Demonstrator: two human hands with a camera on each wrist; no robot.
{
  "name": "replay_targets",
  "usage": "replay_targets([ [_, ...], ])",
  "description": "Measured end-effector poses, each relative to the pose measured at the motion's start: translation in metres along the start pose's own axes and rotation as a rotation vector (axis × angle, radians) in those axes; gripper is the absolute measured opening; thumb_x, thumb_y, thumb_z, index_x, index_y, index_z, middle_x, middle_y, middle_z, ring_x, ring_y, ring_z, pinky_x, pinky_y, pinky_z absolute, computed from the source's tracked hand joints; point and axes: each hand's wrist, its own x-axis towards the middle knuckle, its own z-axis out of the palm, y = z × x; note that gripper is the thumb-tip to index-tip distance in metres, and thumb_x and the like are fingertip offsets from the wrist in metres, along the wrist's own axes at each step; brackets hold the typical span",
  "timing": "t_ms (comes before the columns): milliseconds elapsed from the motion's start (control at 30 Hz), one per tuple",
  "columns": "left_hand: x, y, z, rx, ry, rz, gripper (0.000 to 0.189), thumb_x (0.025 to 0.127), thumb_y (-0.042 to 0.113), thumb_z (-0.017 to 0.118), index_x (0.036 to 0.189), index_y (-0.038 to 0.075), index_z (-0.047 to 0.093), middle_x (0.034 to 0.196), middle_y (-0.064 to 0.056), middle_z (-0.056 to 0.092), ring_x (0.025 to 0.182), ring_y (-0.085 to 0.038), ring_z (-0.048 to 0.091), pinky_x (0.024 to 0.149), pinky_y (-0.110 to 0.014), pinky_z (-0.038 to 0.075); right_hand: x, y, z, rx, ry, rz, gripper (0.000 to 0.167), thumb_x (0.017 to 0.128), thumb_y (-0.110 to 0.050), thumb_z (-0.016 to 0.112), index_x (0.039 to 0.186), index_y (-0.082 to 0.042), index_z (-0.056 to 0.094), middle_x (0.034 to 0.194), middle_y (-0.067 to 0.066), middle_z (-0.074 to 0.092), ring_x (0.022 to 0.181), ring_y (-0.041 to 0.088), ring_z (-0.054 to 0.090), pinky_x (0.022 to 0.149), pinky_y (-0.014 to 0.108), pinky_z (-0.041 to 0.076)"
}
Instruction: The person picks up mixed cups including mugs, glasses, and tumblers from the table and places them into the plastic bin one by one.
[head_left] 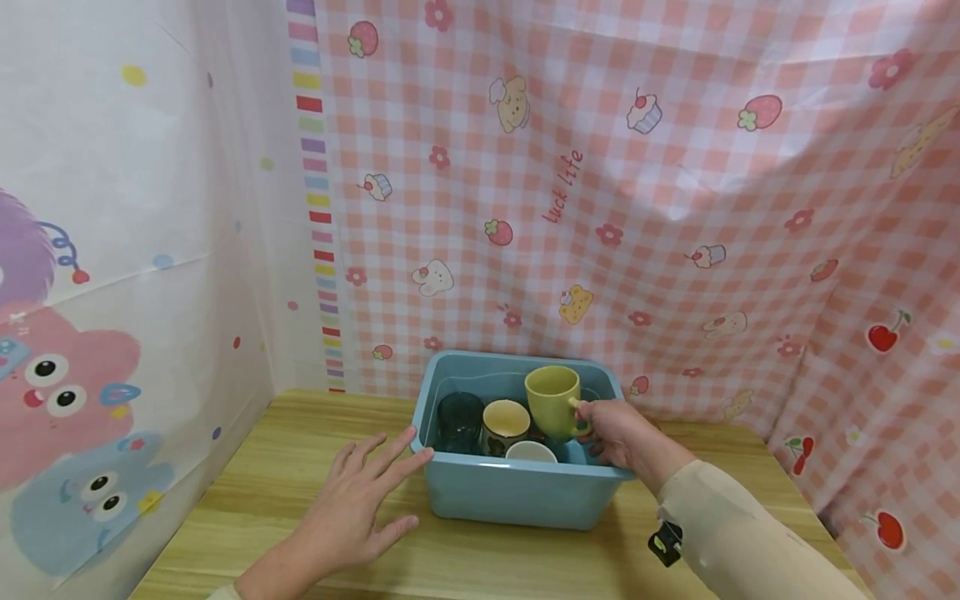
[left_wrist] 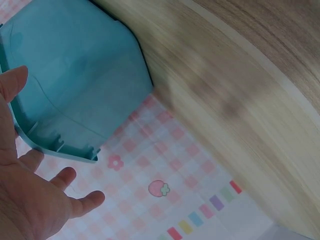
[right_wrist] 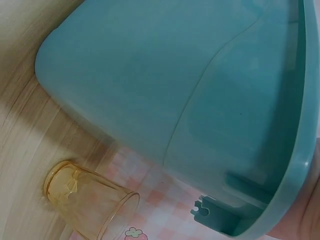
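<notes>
A light-blue plastic bin [head_left: 521,496] stands on the wooden table with several cups inside. My right hand [head_left: 618,437] grips the handle of a yellow-green mug [head_left: 551,404], which is upright in the bin's right half, its rim above the other cups. Left of it are a dark clear glass [head_left: 460,421] and a mug with a cream inside [head_left: 506,421]; a white cup [head_left: 531,452] sits near the front wall. My left hand [head_left: 352,504], fingers spread, has its fingertips at the bin's left front corner. In the right wrist view the bin's wall hides most of the right hand [right_wrist: 295,215].
An amber clear glass [right_wrist: 90,200] stands on the table beside the bin in the right wrist view. Behind the bin hangs a pink checked cloth [head_left: 465,192], and a white printed cloth [head_left: 187,333] hangs at the left. The wooden table [head_left: 270,467] extends to both sides.
</notes>
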Motion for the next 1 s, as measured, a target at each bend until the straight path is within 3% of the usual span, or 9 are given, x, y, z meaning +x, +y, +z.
replay_targets([
  [200,-0.0001,-0.0007,0.0005,-0.003,0.001,0.0,0.089,0.086,0.045,0.087,0.164,0.034,0.044,0.172,-0.006,0.042,0.138,-0.05,0.055,0.104,-0.078,0.046,0.0015,0.0009,0.0013,-0.019,0.019,0.007,0.018,0.107,-0.012,0.041,0.116,0.002,0.046,0.122,0.029,0.048,0.144,0.066,0.034,0.122,0.076,0.028],
  [300,-0.0001,-0.0004,0.0008,-0.001,0.003,0.001,0.091,0.085,0.044,0.087,0.164,0.036,0.042,0.172,-0.006,0.042,0.138,-0.05,0.055,0.103,-0.078,0.046,0.0018,0.001,0.0019,-0.032,0.028,0.009,0.017,0.106,-0.012,0.041,0.114,0.002,0.046,0.115,0.024,0.049,0.128,0.053,0.047,0.115,0.066,0.04],
  [400,0.0,-0.0002,0.001,0.0,0.004,0.001,0.093,0.085,0.043,0.088,0.165,0.037,0.04,0.172,-0.005,0.042,0.138,-0.05,0.055,0.103,-0.078,0.046,0.002,0.0012,0.0021,-0.042,0.035,0.016,0.021,0.106,-0.011,0.041,0.119,0.005,0.046,0.112,0.022,0.049,0.114,0.044,0.047,0.104,0.057,0.041],
  [500,-0.0001,-0.0004,0.0011,-0.001,0.004,-0.001,0.093,0.085,0.042,0.088,0.165,0.037,0.041,0.172,-0.005,0.042,0.138,-0.05,0.055,0.103,-0.079,0.046,0.0029,0.0011,0.0023,-0.046,0.036,0.023,0.031,0.108,-0.011,0.039,0.13,0.01,0.042,0.117,0.025,0.048,0.12,0.047,0.047,0.114,0.062,0.041],
  [600,0.0001,-0.0004,0.0016,-0.001,0.002,-0.001,0.093,0.085,0.042,0.088,0.165,0.037,0.041,0.172,-0.005,0.042,0.138,-0.05,0.055,0.103,-0.079,0.046,0.0043,0.0006,0.0026,-0.049,0.036,0.032,0.039,0.11,-0.01,0.037,0.139,0.015,0.036,0.127,0.029,0.046,0.134,0.055,0.044,0.124,0.072,0.03],
  [733,0.0002,-0.0003,0.0021,0.0,0.0,-0.003,0.095,0.085,0.042,0.089,0.165,0.039,0.039,0.173,-0.005,0.041,0.138,-0.049,0.055,0.104,-0.079,0.046,0.0068,0.0005,0.0032,-0.054,0.041,0.041,0.038,0.112,-0.01,0.036,0.14,0.016,0.036,0.135,0.034,0.044,0.146,0.061,0.037,0.123,0.075,0.025],
  [1000,0.0003,0.0002,0.0015,-0.011,0.007,-0.004,0.093,0.086,0.043,0.087,0.165,0.039,0.039,0.172,-0.006,0.042,0.138,-0.05,0.055,0.101,-0.08,0.046,0.0079,-0.0006,0.0044,-0.071,0.041,0.058,0.042,0.109,-0.004,0.039,0.143,0.02,0.033,0.147,0.043,0.042,0.149,0.064,0.034,0.123,0.075,0.024],
])
